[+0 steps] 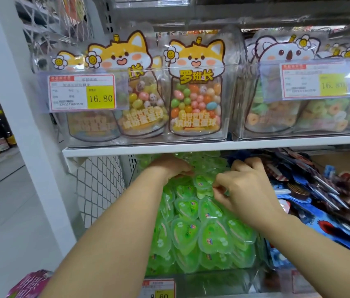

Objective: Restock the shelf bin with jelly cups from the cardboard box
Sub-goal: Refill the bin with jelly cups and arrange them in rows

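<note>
the jelly cups (188, 233) are green and heart shaped, with clear shiny tops. they lie in a big heap, leaning on each other, just under both hands. the left hand (169, 166) touches the back ones. the right hand (242, 186) pinches one near the top. the see-through shelf bin (212, 276) holds them all, and its front wall is well below the hands.

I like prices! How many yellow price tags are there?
3 price tags: one upper shelf left, one upper shelf right, one below the green jelly cups. More may be hidden.
</note>
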Action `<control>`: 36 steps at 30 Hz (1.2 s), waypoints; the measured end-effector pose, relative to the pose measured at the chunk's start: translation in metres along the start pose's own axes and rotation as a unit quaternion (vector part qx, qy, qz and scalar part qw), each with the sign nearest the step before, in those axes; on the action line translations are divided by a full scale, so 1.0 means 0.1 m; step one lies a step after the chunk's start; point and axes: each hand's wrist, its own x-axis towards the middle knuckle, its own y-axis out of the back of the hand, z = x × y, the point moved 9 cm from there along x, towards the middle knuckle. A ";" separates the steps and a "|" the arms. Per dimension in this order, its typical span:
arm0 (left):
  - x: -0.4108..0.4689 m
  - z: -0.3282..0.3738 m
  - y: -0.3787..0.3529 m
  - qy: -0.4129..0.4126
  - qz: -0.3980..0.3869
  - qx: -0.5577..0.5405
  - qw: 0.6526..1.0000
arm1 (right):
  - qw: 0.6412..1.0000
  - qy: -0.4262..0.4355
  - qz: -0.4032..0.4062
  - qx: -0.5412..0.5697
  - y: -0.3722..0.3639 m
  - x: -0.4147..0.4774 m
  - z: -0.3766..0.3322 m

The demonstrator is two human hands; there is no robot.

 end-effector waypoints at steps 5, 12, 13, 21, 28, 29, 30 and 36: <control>0.09 -0.03 -0.02 0.001 -0.010 -0.007 1.000 | 1.000 0.003 0.001 -0.012 -0.02 0.04 -0.02; 0.01 0.03 0.00 -0.007 -0.007 0.008 1.000 | 0.999 0.000 -0.017 -0.038 -0.05 0.08 -0.08; 0.01 0.04 0.00 -0.010 -0.006 0.011 1.000 | 0.999 -0.002 -0.021 -0.042 -0.05 0.09 -0.08; 0.00 0.07 0.00 -0.020 -0.013 0.041 0.999 | 0.996 -0.019 -0.058 -0.061 -0.12 0.13 -0.10; 0.02 0.06 0.02 -0.021 0.002 0.084 0.996 | 0.994 -0.032 -0.069 -0.074 -0.15 0.13 -0.08; 0.02 0.06 0.03 -0.022 0.004 0.095 0.995 | 0.994 -0.032 -0.067 -0.074 -0.15 0.13 -0.07; 0.02 0.07 0.04 -0.023 0.005 0.106 0.994 | 0.995 -0.030 -0.066 -0.073 -0.15 0.12 -0.07; -0.12 0.21 0.13 -0.056 0.021 0.232 0.971 | 0.996 -0.037 -0.056 -0.053 -0.07 0.07 -0.06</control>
